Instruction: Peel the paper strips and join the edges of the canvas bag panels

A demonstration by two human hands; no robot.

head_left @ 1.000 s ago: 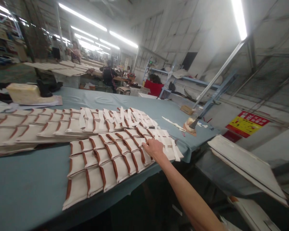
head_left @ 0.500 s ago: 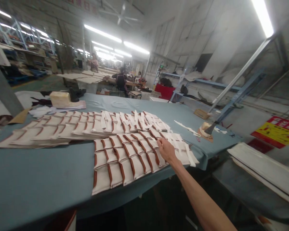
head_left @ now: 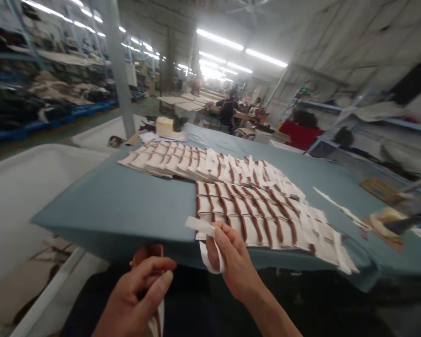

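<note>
Between the thumb and fingers of my right hand [head_left: 231, 255] is a white strip [head_left: 200, 226], one end pointing left and the rest looping below. My left hand [head_left: 140, 290] is at the lower left, its thumb and fingertips brought together; a brown-trimmed cream piece [head_left: 157, 323] shows beneath and behind it, and the left hand appears closed around part of it. Beyond my right hand, cream fabric panels with brown edging [head_left: 245, 215] lie in an overlapping row at the front edge of the table [head_left: 143, 201]. White strips [head_left: 310, 229] rest on their right part.
Behind lies a second row of brown-edged panels [head_left: 175, 157]. A yellowish block [head_left: 164, 126] sits at the far left corner, and a long white strip [head_left: 340, 206] at right. White bins [head_left: 38, 187] stand left of the table. A person [head_left: 227, 111] is in the background.
My right hand has left the front panels and come back nearer me with a white strip. My left hand has come into view. The view has turned to the left.
</note>
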